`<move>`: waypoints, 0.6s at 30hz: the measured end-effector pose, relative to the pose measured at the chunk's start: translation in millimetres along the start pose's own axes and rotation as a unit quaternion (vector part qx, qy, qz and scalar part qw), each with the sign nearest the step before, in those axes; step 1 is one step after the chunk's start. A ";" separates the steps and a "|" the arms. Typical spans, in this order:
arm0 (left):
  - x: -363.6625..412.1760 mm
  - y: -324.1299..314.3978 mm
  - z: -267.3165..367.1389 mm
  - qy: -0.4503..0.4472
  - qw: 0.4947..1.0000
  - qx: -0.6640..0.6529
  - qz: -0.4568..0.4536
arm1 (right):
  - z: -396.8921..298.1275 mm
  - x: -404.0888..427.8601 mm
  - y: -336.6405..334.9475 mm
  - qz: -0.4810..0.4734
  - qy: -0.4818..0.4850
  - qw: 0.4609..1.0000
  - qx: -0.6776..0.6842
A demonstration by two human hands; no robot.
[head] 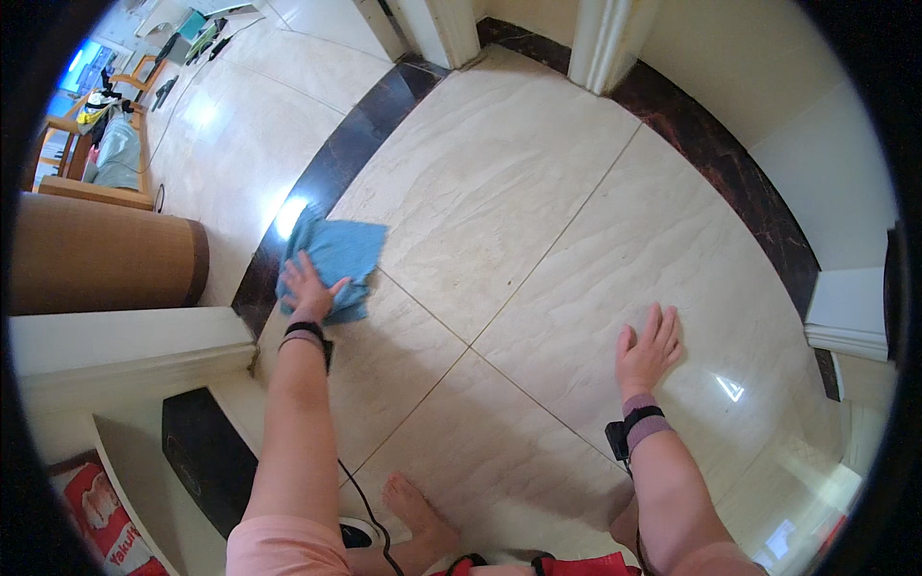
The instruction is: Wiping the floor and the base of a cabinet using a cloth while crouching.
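Note:
With fingers spread, my left hand (pixel 308 289) lies flat on top of a blue cloth (pixel 353 248). The cloth is rumpled at its left side and rests partly on the dark stone border strip (pixel 382 108), partly on the pale floor tiles (pixel 547 216). My right hand (pixel 648 351) is over the tiles at the right, palm down and holding nothing; whether it touches the floor I cannot tell. Each wrist wears a black strap with a small device. A small dark speck (pixel 509 283) is on the tile between my hands.
My bare foot (pixel 418 507) and a black cable (pixel 367 504) are at the bottom. At left stand a rolled brown mat (pixel 108 252), a white door frame (pixel 130 338) and a black box (pixel 205 453). Another door frame post (pixel 601 47) rises at the back.

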State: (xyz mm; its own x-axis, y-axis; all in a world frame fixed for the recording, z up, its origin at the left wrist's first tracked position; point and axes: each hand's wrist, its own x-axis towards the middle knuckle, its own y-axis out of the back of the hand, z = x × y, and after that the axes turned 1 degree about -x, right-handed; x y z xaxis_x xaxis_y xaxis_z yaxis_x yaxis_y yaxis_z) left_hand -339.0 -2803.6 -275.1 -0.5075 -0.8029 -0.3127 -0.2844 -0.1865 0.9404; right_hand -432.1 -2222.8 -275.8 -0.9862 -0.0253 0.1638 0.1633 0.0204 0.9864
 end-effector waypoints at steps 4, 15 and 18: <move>29.0 27.6 13.7 0.046 0.995 0.002 -0.092 | -2.7 -3.2 2.6 -0.017 -0.008 1.000 -0.009; -30.7 69.5 358.8 -0.504 0.858 0.031 0.089 | -12.5 1.4 9.9 -0.056 -0.024 0.997 0.037; -115.2 53.7 419.1 -0.631 0.770 0.044 0.082 | -9.7 1.1 8.8 -0.045 -0.015 0.998 0.039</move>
State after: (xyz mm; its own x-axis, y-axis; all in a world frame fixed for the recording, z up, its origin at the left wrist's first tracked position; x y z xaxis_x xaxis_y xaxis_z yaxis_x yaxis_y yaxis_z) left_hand -636.7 -2483.8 -244.6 -0.9128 0.3893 -0.1236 -0.1586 -0.0587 0.9856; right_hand -431.4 -2232.3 -266.7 -0.9973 0.0004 0.0735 0.0732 0.0965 0.9926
